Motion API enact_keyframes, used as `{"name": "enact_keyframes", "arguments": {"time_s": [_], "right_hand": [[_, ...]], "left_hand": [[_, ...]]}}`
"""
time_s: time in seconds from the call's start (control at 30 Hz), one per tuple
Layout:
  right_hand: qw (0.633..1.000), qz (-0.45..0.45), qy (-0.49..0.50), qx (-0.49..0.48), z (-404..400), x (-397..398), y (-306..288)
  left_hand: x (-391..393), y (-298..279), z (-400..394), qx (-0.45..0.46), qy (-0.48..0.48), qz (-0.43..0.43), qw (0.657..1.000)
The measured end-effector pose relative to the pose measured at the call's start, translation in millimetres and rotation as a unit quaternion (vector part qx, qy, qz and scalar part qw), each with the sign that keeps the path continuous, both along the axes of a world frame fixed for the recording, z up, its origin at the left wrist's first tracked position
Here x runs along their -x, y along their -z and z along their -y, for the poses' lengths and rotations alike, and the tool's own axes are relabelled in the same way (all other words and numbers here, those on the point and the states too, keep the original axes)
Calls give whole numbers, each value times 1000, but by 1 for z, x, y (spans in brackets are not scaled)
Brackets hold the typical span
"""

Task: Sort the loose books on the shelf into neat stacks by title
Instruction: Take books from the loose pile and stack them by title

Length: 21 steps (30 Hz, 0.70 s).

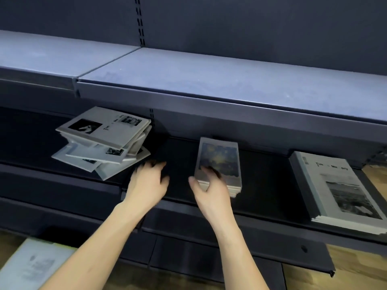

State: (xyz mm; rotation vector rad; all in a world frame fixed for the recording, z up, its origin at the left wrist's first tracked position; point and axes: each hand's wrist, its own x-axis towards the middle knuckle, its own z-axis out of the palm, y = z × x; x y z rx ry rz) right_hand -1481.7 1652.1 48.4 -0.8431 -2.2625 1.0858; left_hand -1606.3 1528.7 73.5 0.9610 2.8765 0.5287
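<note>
The right hand [211, 185] grips the small dark-covered book stack [218, 162]; the loose-fingered, empty left hand [147, 183] sits nearer the jumbled grey paperback pile [102, 141] at ten o'clock.

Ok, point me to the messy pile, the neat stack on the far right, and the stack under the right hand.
messy pile [104, 132], head view, top book's cover.
neat stack [339, 189], head view, top cover.
small stack [218, 155], head view, top cover above the fingers.
</note>
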Motion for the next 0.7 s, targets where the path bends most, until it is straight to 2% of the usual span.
{"name": "enact_keyframes", "arguments": {"time_s": [0.47,0.7], "right_hand": [[991,3,-126,47,79,42,-3],[988,1,-148,53,120,71,-6]], "left_hand": [[1,-4,94,-37,-93,-36,994],[26,-1,135,-68,-95,-20,993]]}}
